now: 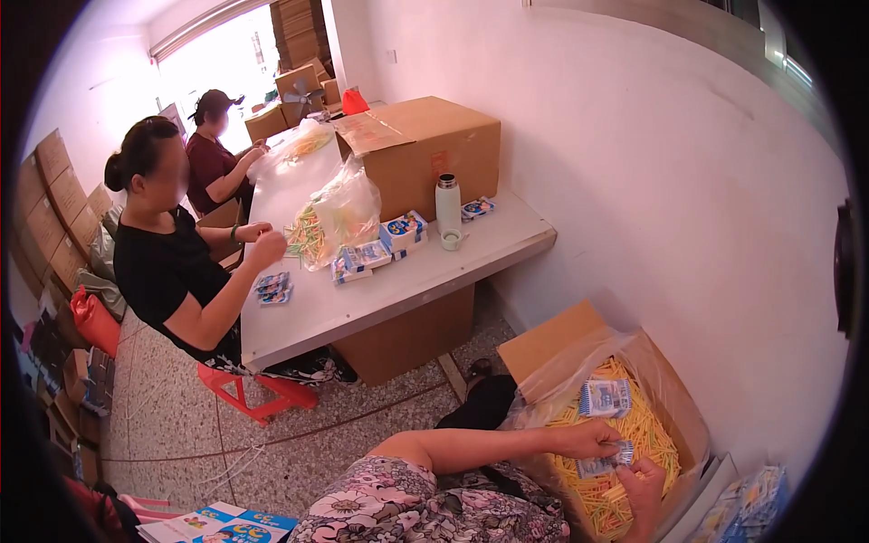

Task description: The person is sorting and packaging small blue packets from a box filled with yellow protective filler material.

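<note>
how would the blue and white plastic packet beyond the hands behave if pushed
The blue and white plastic packet is probably light and slightly floppy, given its small, thin-looking wrapper. It may slide or tilt, since it rests on loose, thin yellow sticks.

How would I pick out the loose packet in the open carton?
At lower right stands an open, plastic-lined carton of mostly yellow sticks. The loose packet, blue and white, lies on them beyond the left hand. Unlike the packaging held between that and the right hand, it lies unheld.
</note>
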### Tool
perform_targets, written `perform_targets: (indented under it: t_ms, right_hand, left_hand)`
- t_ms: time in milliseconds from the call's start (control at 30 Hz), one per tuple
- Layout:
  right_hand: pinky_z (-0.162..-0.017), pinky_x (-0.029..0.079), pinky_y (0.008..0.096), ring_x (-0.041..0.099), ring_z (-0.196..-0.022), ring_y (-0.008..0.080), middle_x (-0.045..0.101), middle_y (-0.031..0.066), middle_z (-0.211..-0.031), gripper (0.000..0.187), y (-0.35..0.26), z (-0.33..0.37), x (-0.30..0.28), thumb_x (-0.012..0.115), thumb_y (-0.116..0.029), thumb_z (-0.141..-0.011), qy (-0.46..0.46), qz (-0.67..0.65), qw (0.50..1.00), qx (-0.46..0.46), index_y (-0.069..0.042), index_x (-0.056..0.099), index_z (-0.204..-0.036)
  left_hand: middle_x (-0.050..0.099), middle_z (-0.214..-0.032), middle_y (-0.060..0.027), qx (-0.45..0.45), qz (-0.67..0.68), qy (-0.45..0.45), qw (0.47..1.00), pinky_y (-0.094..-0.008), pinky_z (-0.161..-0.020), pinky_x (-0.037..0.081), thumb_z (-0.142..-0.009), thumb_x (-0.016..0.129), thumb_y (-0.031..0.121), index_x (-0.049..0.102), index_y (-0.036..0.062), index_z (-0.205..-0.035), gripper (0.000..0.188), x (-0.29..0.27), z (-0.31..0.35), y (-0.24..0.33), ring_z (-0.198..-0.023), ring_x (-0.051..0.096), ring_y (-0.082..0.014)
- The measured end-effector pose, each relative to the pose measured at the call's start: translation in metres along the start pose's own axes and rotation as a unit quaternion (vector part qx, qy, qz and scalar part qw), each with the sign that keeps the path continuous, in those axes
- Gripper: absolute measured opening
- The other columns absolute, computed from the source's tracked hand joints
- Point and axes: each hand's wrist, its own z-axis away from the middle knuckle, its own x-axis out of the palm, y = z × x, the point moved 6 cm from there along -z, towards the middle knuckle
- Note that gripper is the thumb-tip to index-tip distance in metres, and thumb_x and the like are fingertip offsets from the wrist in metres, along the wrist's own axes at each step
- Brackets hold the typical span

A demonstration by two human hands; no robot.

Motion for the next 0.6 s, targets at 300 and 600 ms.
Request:
perform_targets:
  t_ms: [300, 600]
  right_hand:
    - [-0.059, 0.037, 0.0229, 0.042, -0.064, 0.0028, 0.051, -0.0049, -0.065, 0.018, -0.026, 0.004, 0.016, 0.067, -0.005, -0.076, 0.011, -0.062, 0.998, 0.000, -0.003, 0.053, -0.065]
    - [-0.055, 0.034, 0.0261, 0.039, -0.062, 0.0049, 0.045, -0.0044, -0.062, 0.020, -0.012, 0.020, -0.004, 0.061, -0.006, -0.079, 0.087, 0.036, 0.995, -0.041, -0.005, 0.047, -0.065]
  left_hand:
    - [0.047, -0.061, 0.0005, -0.064, 0.174, 0.016, 0.983, -0.0280, -0.052, 0.036, -0.092, 0.054, 0.015, 0.054, -0.0002, -0.075, 0.023, 0.000, 0.010, -0.002, -0.059, 0.041, -0.0055]
    - [0.055, -0.062, -0.0008, -0.040, 0.012, 0.011, 0.999, -0.0269, -0.058, 0.043, -0.084, 0.065, 0.013, 0.061, -0.0026, -0.076, 0.018, -0.002, 0.007, -0.008, -0.066, 0.049, -0.0039]
